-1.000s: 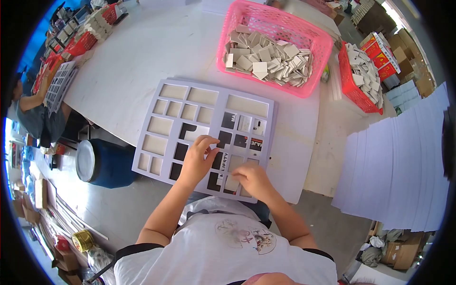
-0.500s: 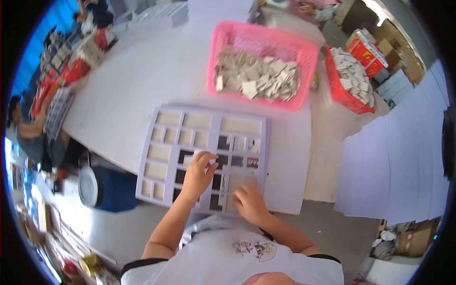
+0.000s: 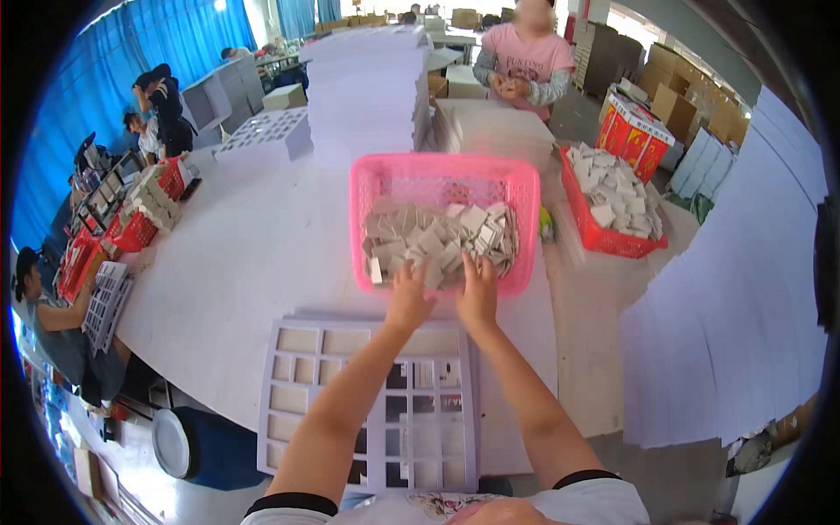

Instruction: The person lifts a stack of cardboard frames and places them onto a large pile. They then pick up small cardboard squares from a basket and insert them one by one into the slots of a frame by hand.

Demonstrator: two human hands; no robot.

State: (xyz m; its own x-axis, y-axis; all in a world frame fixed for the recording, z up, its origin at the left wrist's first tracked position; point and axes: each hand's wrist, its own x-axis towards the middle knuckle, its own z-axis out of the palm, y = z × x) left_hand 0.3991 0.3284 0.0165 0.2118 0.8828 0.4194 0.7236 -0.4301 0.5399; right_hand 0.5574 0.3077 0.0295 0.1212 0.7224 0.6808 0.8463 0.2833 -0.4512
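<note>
Two hands, one left and one right, are half open with fingers a little apart; whether they have hold of any piece, I cannot tell. Under everything is one white table. On it, nearest the body, lies one white frame with many square and oblong openings, partly covered by the left arm. Just beyond it stands one pink basket, and both hands reach over its near rim. To its right is one red basket. Smallest are the pale flat pieces inside the pink basket, too many for counting, near the fingertips.
</note>
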